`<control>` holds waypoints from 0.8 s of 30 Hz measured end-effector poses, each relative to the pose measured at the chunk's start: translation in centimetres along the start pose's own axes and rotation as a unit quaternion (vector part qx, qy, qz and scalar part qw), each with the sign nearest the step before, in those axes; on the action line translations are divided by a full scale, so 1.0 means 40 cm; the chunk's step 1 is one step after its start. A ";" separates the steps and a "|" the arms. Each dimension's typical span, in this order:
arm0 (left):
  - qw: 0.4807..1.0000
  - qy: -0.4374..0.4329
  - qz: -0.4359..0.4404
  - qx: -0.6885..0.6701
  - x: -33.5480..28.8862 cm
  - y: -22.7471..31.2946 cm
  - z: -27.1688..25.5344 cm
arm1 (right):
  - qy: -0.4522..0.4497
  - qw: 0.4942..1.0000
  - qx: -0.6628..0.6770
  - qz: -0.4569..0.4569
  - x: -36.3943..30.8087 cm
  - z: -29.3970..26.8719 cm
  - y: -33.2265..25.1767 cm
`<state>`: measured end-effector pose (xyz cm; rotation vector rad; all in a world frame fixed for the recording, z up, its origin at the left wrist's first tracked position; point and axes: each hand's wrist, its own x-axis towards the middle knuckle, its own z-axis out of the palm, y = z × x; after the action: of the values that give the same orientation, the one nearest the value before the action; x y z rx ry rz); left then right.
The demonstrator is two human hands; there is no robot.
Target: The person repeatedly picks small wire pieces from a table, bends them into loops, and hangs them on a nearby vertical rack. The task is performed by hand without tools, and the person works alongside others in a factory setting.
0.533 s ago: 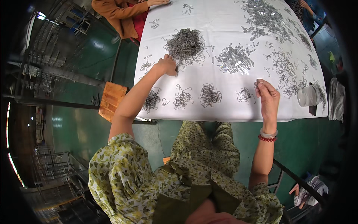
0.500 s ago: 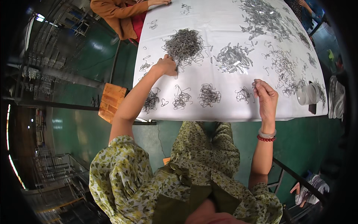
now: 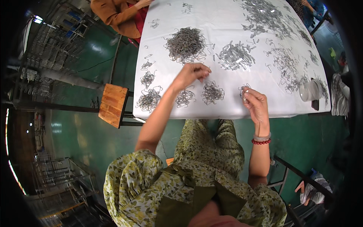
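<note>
My left hand is over the white-covered table, between a big heap of bent grey wire hooks and a small heap of hooks. Its thumb and fingertips are pinched together; what they hold, if anything, is too small to make out. Farther right, my right hand is closed in a pinch beside a few loose hooks. Something small and pale shows at its fingertips, but I cannot tell its kind. A heap of small flat grey pieces lies beyond both hands.
More hook heaps line the table's near left side. Scattered hooks and a clear plastic tub are on the right. A wooden stool stands at the left. Another person's brown sleeve shows at the far left.
My left hand has left the edge of the big hook heap and come right and nearer. My right hand has moved left and slightly nearer, toward the few loose hooks.
</note>
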<state>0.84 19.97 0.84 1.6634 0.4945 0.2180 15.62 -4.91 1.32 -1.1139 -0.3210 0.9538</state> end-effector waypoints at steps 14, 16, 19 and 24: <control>0.975 0.144 0.168 0.017 -0.174 0.065 0.326 | 0.074 0.978 -0.125 -0.147 -0.111 0.079 0.057; 0.974 0.154 0.164 0.015 -0.178 0.070 0.327 | 0.083 0.975 -0.131 -0.158 -0.125 0.090 0.057; 0.975 0.169 0.142 -0.027 -0.180 0.077 0.326 | 0.100 0.970 -0.126 -0.184 -0.143 0.111 0.058; 0.969 0.191 0.127 -0.089 -0.186 0.076 0.332 | 0.142 0.906 -0.258 -0.304 -0.149 0.120 0.073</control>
<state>0.37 4.57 2.74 1.5095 0.5285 0.7609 7.61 -6.30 2.28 -1.4889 -0.6583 0.1372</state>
